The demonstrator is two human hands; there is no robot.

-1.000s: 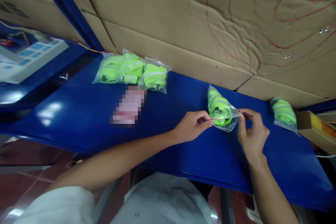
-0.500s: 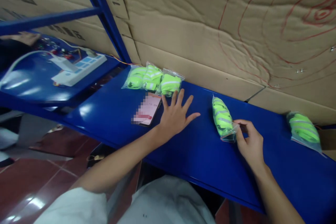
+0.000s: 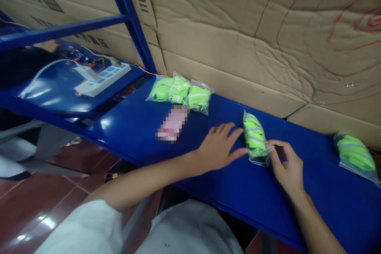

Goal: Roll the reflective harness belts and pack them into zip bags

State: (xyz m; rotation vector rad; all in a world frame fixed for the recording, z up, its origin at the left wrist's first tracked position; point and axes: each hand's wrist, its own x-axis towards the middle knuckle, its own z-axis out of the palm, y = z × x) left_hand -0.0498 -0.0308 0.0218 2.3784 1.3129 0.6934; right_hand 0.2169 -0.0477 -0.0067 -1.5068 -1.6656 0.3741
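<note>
A clear zip bag [image 3: 255,135] with a rolled neon-yellow and grey reflective strap inside lies on the blue table [image 3: 226,194]. My right hand [image 3: 287,166] pinches its lower right corner between thumb and fingers. Just left of that bag, my left hand [image 3: 218,147] hovers with fingers apart, holding nothing. Several like items lie around: a left bag [image 3: 160,89], a middle bag [image 3: 179,88] and a right bag [image 3: 199,97] sit side by side near the back edge. Another bag [image 3: 355,152] rests at the far right.
A phone [image 3: 173,124], its screen blurred out, lies left of my left hand. On the adjoining table are a white power strip [image 3: 102,79] and a person's hand [image 3: 47,45]. A blue frame post [image 3: 131,20] and a cardboard wall [image 3: 214,27] stand behind.
My left hand has moved right and nearer, from beside the phone to beside the bag in my right hand. The view has shifted slightly. My right hand keeps its pinch.
</note>
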